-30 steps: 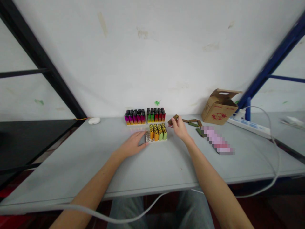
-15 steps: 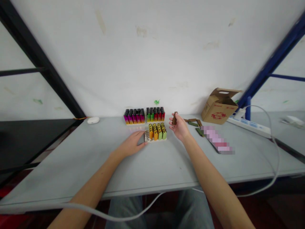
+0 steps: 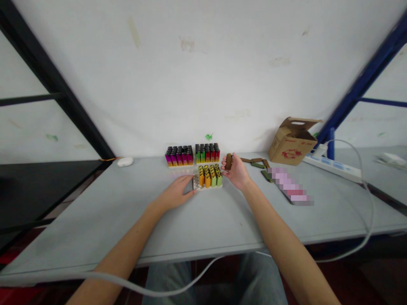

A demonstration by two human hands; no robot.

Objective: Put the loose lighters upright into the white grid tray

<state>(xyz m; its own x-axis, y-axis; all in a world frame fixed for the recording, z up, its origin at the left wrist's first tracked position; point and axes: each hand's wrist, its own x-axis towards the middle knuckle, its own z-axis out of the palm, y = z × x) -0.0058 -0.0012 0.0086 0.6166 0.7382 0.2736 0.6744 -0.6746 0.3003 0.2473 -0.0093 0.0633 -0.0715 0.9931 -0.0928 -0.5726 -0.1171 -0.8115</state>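
Brown piece (image 3: 228, 161): small, upright, held up in R hand (image 3: 237, 171), just right of lighter tray.
R fingers (image 3: 238, 163): curled in, thumb & fingertips pinching the piece, palm turned up.
L hand (image 3: 176, 191): palm down, low over surface (image 3: 95, 220), holding nothing.
L fingers (image 3: 187, 182): pressed together, tips touching left end of white tray (image 3: 210, 187).
Tray load: orange & green lighters (image 3: 208, 178), upright in rows.
Behind tray: 2 blocks of upright lighters (image 3: 179, 156), pink & red/green.
R of hand: brown & green strips (image 3: 254, 163) on surface, near cardboard box (image 3: 292, 146).
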